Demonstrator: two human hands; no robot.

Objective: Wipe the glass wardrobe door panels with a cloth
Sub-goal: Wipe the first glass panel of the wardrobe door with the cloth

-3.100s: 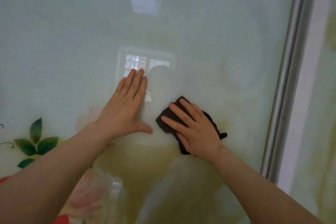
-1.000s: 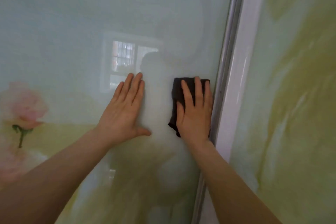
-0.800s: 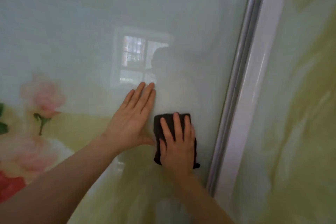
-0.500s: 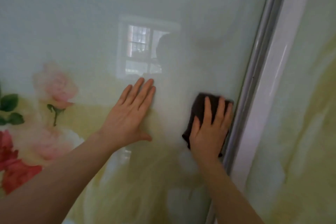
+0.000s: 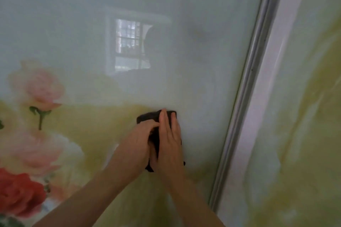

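The right hand (image 5: 168,142) lies flat, fingers straight and together, pressing a dark cloth (image 5: 154,116) against the glass door panel (image 5: 193,61). The left hand (image 5: 137,143) curls its fingers onto the cloth's left edge. The cloth runs lengthwise up the panel, near the metal frame (image 5: 245,94) on its right edge.

The door panel (image 5: 193,51) is glass, smooth and glossy, bright enough to mirror a window (image 5: 129,46); printed roses (image 5: 42,88) show soft and flat beneath the sheen. At the panel's right edge runs a frame strip (image 5: 245,97) that looks like brushed metal, pale grey with a satin, ribbed finish. The neighbouring panel (image 5: 310,116) has the same smooth gloss. The cloth (image 5: 147,116) is dark, matt, soft fabric, creased where it is bunched.
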